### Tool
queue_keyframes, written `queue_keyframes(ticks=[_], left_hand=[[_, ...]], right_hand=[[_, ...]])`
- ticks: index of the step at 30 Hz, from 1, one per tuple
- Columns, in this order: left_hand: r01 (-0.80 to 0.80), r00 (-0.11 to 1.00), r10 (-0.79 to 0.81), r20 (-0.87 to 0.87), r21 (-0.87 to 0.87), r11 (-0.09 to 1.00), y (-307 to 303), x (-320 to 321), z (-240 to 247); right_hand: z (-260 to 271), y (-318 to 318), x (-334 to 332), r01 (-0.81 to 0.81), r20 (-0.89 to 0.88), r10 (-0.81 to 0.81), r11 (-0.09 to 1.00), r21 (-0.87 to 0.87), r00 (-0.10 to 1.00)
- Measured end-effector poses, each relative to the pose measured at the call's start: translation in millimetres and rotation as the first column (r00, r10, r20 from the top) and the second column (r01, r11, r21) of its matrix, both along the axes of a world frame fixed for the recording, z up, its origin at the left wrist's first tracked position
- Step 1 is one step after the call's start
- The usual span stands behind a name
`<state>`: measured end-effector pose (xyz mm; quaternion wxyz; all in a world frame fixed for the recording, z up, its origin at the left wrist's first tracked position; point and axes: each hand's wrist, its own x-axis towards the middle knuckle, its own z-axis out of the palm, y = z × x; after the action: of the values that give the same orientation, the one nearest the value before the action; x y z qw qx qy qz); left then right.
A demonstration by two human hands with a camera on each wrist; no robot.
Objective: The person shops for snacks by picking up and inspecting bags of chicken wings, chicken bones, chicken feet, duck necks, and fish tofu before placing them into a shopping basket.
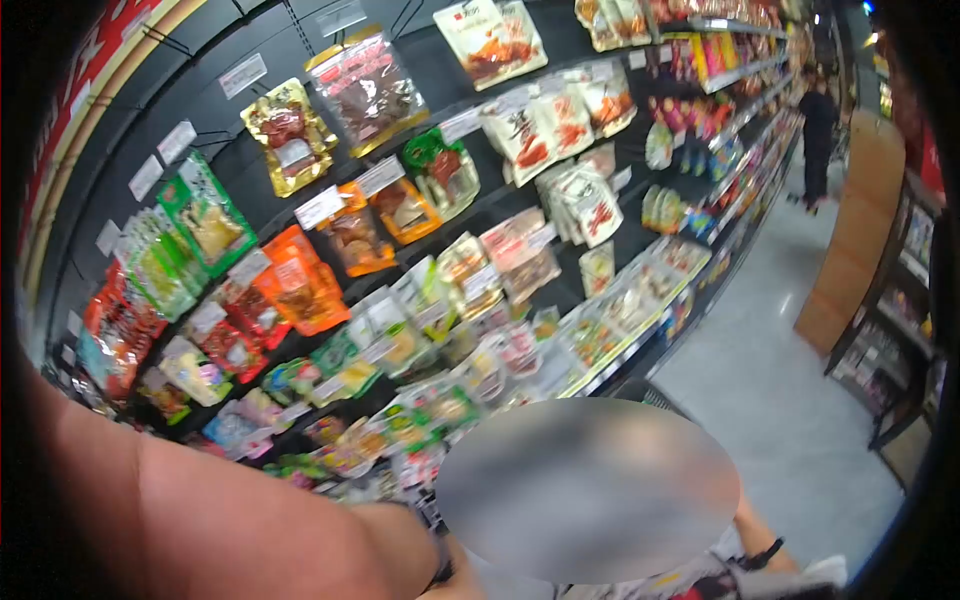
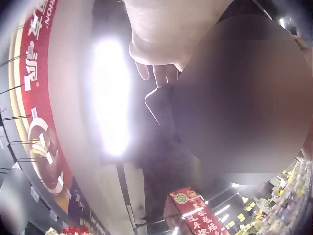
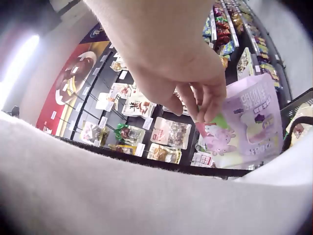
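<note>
In the right wrist view, my right hand (image 3: 181,73) pinches the top edge of a purple pouch (image 3: 264,117) with a pink cartoon figure. Its fingers curl over the rim, and the pouch hangs at an angle in front of the shelves. My left hand (image 2: 171,44) is raised at the top of the left wrist view. Several fingertips show beside a dark object with a thin bright edge, but whether they touch or hold it I cannot tell. A large, blurred stretch of bare skin fills the lower left of the head view.
Shelves (image 1: 400,290) of packaged food run along the left and into the distance. A grey floor (image 1: 770,380) lies to the right, with a brown panel (image 1: 855,230) and a dark rack beyond. A person in dark clothes (image 1: 818,130) stands far down the aisle. Overhead is a bright lamp (image 2: 111,98).
</note>
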<state>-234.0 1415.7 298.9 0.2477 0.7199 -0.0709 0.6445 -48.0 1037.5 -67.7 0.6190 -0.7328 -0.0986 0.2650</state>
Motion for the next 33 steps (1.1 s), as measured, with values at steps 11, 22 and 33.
queue_keyframes(ticks=[11,22,33], left_hand=[[-0.071,0.827,-0.06,-0.558,-0.209,0.975,-21.0,38.2,-56.5],[-0.226,0.627,-0.158,-0.763,-0.372,0.901,-87.0,-3.3,-112.0],[-0.026,0.728,-0.21,-0.652,-0.332,0.943,-63.6,29.4,-64.7]], right_hand=[[-41.7,-28.4,0.7,-0.161,0.056,0.166,0.982,-0.095,0.984],[34.2,-4.1,-19.1,-0.144,-0.073,0.14,0.988,-0.048,0.987],[1.1,-13.8,-10.2,-0.133,0.006,0.133,0.991,-0.006,0.991]])
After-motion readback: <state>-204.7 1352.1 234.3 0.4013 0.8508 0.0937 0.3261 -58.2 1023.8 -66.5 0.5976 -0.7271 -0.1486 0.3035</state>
